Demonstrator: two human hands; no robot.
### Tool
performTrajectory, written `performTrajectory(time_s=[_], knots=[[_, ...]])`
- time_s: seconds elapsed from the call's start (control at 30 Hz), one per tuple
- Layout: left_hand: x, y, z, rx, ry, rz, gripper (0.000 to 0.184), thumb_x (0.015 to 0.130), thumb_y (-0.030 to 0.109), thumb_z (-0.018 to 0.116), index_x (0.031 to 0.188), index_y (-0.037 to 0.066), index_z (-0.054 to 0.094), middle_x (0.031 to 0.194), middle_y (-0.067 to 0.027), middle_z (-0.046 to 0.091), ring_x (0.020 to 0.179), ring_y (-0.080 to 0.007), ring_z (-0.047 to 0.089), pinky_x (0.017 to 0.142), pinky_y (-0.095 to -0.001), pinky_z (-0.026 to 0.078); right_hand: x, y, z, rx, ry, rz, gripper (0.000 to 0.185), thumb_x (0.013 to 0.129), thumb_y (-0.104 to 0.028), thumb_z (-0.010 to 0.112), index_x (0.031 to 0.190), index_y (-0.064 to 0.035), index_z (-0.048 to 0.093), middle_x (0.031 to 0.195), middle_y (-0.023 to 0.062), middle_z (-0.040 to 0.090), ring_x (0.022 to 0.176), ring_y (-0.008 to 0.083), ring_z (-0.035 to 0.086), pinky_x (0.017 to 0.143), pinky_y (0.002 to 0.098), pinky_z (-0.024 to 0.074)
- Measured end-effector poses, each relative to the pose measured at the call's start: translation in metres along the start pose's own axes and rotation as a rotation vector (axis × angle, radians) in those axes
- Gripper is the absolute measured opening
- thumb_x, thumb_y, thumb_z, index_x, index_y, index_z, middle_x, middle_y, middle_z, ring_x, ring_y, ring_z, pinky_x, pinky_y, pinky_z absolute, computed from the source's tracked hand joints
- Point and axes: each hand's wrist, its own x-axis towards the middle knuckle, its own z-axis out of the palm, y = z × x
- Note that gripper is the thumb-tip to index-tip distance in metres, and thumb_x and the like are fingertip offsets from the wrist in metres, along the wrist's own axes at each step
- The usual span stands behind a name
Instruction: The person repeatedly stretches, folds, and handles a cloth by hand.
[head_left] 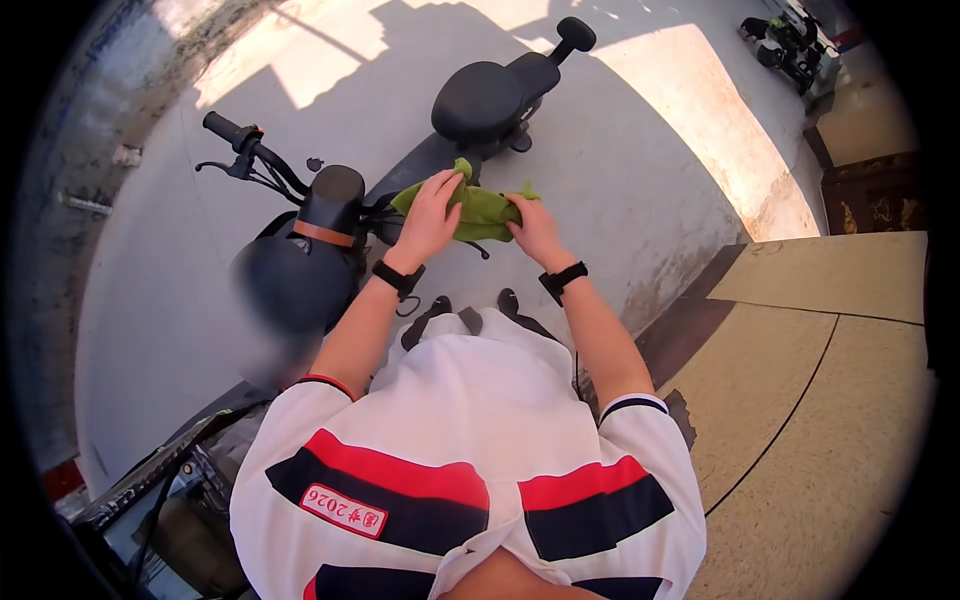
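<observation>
A green cloth (482,213) is stretched between my two hands, in front of an electric scooter (405,170). My left hand (430,215) grips its left end, fingers closed over the bunched fabric. At the other end, my right hand (536,230) pinches the cloth between thumb and fingers. The scooter's black seat (478,102) lies beyond the cloth, and its handlebar (245,140) with a brake lever is on the left. Part of the scooter's frame is hidden behind the cloth and my left hand. Both wrists wear black bands.
A dark round shape (297,285), partly blurred, is at the scooter's front. Tan wall panels (800,400) rise on the right. Another vehicle (788,52) stands far off at the upper right. Dark-framed clutter (180,510) lies at the lower left. The pale floor (640,160) is partly sunlit.
</observation>
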Motion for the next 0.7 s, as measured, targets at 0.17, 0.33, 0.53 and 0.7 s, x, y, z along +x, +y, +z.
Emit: performTrajectory(time_s=[0.17,0.33,0.53,0.7], knots=[[0.001,-0.009,0.005,0.2,-0.089,0.035,0.046,0.084,0.004,0.068,0.128,0.0,0.057,0.128,-0.0175,0.057,0.123,-0.0365,0.053,0.105,-0.0425,0.044,-0.014,0.026,-0.005,0.011,0.011,0.045,0.05,0.082,-0.005,0.071,0.129,-0.0122,0.057,0.111,0.0186,0.064,0.104,0.0385,0.061,0.087,0.0446,0.0521],[0.002,-0.013,-0.004,0.168,-0.069,0.007,0.041,0.08,0.006,0.073,0.12,0.003,0.06,0.119,-0.0144,0.06,0.115,-0.0356,0.056,0.099,-0.0432,0.046,-0.007,0.01,-0.016,0.066,0.149,-0.055,0.048,0.083,-0.004,0.068,0.129,-0.0081,0.056,0.107,0.0194,0.064,0.102,0.0389,0.061,0.087,0.0451,0.0514],[-0.014,-0.023,-0.025,0.145,0.14,-0.092,0.025,0.082,0.002,0.071,0.106,0.002,0.062,0.104,-0.0145,0.064,0.101,-0.036,0.06,0.088,-0.0425,0.049,0.017,-0.028,-0.014,0.136,0.235,-0.143,0.043,0.084,-0.003,0.066,0.126,-0.0068,0.058,0.104,0.0183,0.065,0.097,0.0373,0.061,0.084,0.0443,0.051],[-0.041,-0.041,-0.053,0.138,0.176,-0.162,0.018,0.084,-0.002,0.068,0.1,0.0,0.059,0.095,-0.0147,0.062,0.088,-0.0347,0.061,0.077,-0.04,0.05,0.03,-0.056,0.008,0.173,0.282,-0.214,0.036,0.084,-0.001,0.066,0.12,-0.0048,0.061,0.1,0.0165,0.065,0.093,0.0344,0.063,0.081,0.0421,0.0521]])
